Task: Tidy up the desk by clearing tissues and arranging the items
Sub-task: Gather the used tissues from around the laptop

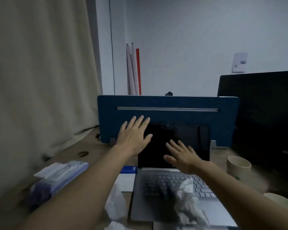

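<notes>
1. Left hand [134, 135]: fingers [140, 121] straight and spread, palm down, holding nothing. It sits at the top-left corner of the laptop screen [173, 145], fingertips over the blue divider panel [168, 118]. Can't tell if it touches either.
2. Right hand [183, 156]: fingers straight and spread too, nothing held. It's in front of the dark screen, at 4 o'clock from the left hand, just apart from it. Contact with the screen not clear.
3. Laptop is open, grey keyboard deck [181, 195] towards the viewer, screen off, standing just in front of the divider.
4. Crumpled tissue [188, 201] lies on the keyboard and palm rest, at 6 o'clock from the right hand.
5. Second crumpled tissue [116, 205] is on the desk [70, 155], just off the laptop's left edge, partly hidden by the left forearm. More white tissue shows at the bottom edge below it.
6. At 12 o'clock from that tissue: a flat white item [125, 182], then a small blue box [128, 169], both beside the laptop's left side.
7. Clear-and-blue plastic pack [56, 178] is at 9 o'clock from the laptop, well apart.
8. Paper cup [239, 168] at 3 o'clock from the laptop, near it; a second cup rim [279, 202] at 5 o'clock, by the right forearm.
9. Black monitor [263, 117] at far right, beige curtain [40, 77] at left.
</notes>
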A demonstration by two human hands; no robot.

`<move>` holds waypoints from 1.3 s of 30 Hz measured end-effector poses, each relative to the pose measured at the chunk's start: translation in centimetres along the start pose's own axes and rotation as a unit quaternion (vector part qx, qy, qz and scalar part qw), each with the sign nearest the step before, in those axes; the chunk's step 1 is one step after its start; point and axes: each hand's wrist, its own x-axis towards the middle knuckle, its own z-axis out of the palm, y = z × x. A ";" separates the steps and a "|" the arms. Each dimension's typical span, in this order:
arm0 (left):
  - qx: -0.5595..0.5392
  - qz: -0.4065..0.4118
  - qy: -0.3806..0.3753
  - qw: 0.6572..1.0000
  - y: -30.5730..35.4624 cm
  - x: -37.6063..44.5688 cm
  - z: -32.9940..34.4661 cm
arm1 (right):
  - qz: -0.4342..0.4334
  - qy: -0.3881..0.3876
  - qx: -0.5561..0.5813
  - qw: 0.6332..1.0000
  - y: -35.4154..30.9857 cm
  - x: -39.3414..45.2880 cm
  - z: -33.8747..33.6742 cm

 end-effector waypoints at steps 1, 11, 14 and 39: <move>0.000 -0.005 0.004 1.000 -0.1 -0.4 -0.2 | 0.000 -0.064 0.004 0.998 -0.3 -1.0 0.9; -0.026 -0.008 0.001 1.000 0.6 -4.6 2.8 | 0.012 -0.197 -0.041 0.979 0.0 -5.4 7.0; -0.027 -0.005 -0.005 1.000 0.5 -5.1 3.9 | 0.012 -0.171 -0.044 0.984 0.4 -5.8 8.1; -0.077 0.001 -0.078 0.994 -0.1 -8.9 9.3 | -0.029 0.001 0.062 0.998 4.0 -8.1 8.6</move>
